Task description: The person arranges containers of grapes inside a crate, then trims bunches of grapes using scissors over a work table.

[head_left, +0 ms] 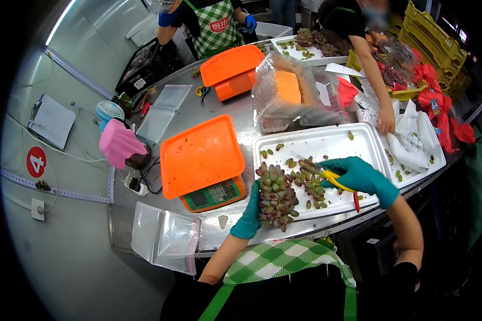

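My left hand (247, 215), in a teal glove, is closed on the left side of a large bunch of grapes (276, 197), green with dark red tips. The bunch is held at the left edge of a white tray (369, 140). My right hand (359, 177), gloved alike, grips scissors by their yellow handles (337, 181); their blades point left toward a smaller grape cluster (311, 184) in the tray. Single grapes lie scattered around it. A red handle (356, 201) shows below my right hand, its other end hidden.
Left of the tray stands an orange scale (202, 155), with a second orange scale (233, 69) behind. Clear plastic boxes (284, 96) are stacked beyond the tray. Plastic bags (163, 235) hang over the table edge. A co-worker's hand (385, 119) reaches to paper at the right; another person stands behind.
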`<state>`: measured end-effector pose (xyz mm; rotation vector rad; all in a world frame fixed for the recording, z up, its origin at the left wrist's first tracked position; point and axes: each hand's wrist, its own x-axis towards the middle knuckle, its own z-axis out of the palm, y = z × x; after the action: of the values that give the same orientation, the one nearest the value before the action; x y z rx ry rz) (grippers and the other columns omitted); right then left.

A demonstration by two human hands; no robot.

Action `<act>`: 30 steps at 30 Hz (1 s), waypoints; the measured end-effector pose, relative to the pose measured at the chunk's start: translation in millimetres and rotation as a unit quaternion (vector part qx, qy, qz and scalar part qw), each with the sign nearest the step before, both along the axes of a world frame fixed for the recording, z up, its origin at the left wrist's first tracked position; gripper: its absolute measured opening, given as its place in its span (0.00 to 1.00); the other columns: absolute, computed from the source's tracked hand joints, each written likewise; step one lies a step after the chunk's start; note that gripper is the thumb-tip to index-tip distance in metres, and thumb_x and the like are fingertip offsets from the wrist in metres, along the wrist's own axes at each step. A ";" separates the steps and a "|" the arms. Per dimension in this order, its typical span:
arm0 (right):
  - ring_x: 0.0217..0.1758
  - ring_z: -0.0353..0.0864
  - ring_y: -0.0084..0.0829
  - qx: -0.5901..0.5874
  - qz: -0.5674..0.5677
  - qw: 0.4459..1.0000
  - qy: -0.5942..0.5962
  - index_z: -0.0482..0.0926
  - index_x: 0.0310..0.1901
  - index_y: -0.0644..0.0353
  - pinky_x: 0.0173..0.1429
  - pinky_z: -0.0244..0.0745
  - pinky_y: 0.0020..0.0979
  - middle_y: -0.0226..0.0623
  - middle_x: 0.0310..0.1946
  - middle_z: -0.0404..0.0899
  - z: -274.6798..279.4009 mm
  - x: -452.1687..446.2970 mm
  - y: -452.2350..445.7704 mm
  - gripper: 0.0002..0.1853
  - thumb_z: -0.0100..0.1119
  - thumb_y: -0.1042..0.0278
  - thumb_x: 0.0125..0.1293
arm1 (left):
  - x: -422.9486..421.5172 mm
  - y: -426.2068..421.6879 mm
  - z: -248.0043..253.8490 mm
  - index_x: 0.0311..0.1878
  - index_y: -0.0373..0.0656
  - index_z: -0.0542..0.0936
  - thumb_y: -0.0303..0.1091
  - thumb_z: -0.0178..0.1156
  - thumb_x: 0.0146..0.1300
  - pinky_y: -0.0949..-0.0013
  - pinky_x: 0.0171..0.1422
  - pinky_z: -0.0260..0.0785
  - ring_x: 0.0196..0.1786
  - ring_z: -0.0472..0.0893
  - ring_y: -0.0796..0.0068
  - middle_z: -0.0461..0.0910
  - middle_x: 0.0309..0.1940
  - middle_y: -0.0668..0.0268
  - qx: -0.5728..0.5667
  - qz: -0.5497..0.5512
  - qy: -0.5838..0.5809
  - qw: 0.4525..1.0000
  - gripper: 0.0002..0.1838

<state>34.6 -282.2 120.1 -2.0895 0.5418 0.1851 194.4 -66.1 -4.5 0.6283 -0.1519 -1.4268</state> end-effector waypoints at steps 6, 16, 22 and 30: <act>0.37 0.80 0.36 -0.062 -0.138 0.988 -0.021 0.70 0.52 0.61 0.41 0.73 0.31 0.43 0.35 0.80 -124.7 -12.0 20.3 0.27 0.59 0.52 0.54 | 3.6 -7.1 19.9 0.65 0.45 0.56 0.66 0.38 0.58 0.57 0.62 0.62 0.60 0.67 0.62 0.62 0.61 0.59 0.017 0.081 -0.057 0.995 0.40; 0.31 0.74 0.37 -0.411 -0.086 0.908 0.011 0.70 0.44 0.58 0.34 0.70 0.36 0.39 0.31 0.74 -190.9 -12.6 52.7 0.22 0.62 0.57 0.50 | -3.7 -15.6 36.1 0.65 0.43 0.53 0.72 0.42 0.51 0.54 0.61 0.63 0.60 0.67 0.58 0.61 0.60 0.55 0.040 0.072 -0.143 0.986 0.47; 0.38 0.74 0.34 -0.047 -0.219 0.941 -0.253 0.75 0.46 0.56 0.41 0.70 0.32 0.38 0.39 0.72 -117.2 6.4 66.2 0.17 0.58 0.60 0.56 | -4.8 -19.9 33.6 0.64 0.43 0.56 0.68 0.38 0.57 0.60 0.59 0.67 0.57 0.70 0.63 0.63 0.59 0.57 0.026 0.061 -0.154 0.986 0.41; 0.38 0.74 0.36 -0.274 -0.124 0.883 -0.359 0.76 0.44 0.56 0.40 0.71 0.32 0.37 0.35 0.72 -54.7 34.2 85.9 0.19 0.64 0.59 0.50 | -6.9 -24.5 13.8 0.58 0.47 0.65 0.67 0.41 0.57 0.74 0.40 0.74 0.40 0.77 0.78 0.75 0.43 0.66 0.117 0.051 -0.141 0.982 0.36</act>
<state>68.9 -196.3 65.4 -2.3754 0.4142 -0.9657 187.5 -90.6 9.3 1.0184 -0.1736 -1.2616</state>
